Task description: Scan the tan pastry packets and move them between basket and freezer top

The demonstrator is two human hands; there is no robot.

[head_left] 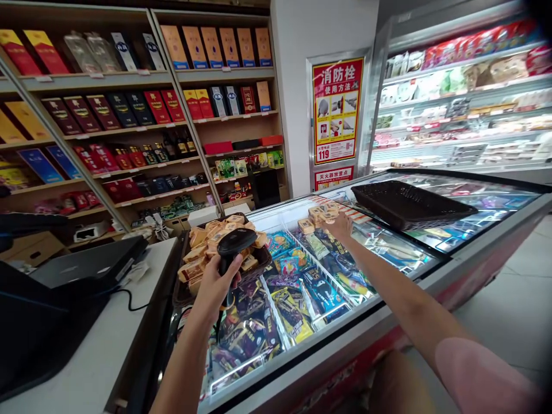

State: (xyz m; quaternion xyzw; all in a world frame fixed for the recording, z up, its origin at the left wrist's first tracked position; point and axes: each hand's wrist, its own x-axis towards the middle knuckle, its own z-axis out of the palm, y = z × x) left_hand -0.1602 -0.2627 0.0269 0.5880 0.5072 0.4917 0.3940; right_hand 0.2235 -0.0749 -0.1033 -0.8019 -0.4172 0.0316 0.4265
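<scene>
My left hand [215,282] is wrapped round the handle of a black barcode scanner [235,241], held over a dark woven basket [254,270]. Small tan packaged buns [196,253] with brown labels are heaped in that basket. My right hand [340,225] reaches across the freezer glass to a group of the same packaged buns [317,215]. Its fingers close on one at the right side of the group; the fingertips are partly hidden. Beneath the glass of the chest freezer [371,322] lie colourful ice cream packs [293,310], parted by white wire dividers.
A black tray [414,204] rests on the freezer's right part. On the left stands a white counter [107,339] with a dark till [38,310] and a cable. Shelves of boxed goods [138,109] and a lit fridge [466,109] line the back.
</scene>
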